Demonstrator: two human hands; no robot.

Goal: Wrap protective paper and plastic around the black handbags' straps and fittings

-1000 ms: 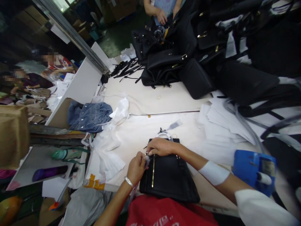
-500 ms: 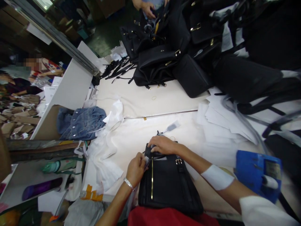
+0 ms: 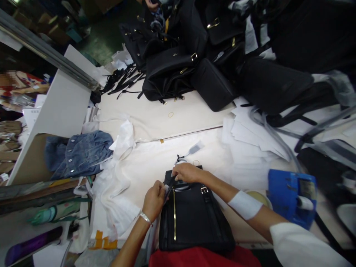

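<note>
A black bag with a gold zip and a gold buckle lies on the table against my red-covered lap. Over its upper left corner, my left hand pinches a short black strap with a pale, thin wrapping at its lower end. My right hand, above the bag's top edge, has its fingers closed on the strap's upper end. The fingers partly hide the strap. Just beyond my right hand lies a tag in a clear sleeve.
Black bags are heaped across the far side, with a person's hand behind them. White paper sheets and a blue tape dispenser are at right. A denim garment and white cloth lie at left.
The view has shifted, so the surroundings appear further left. My right hand's fingers, spread over the strap before, have drawn together on it. My left hand keeps its pinch.
</note>
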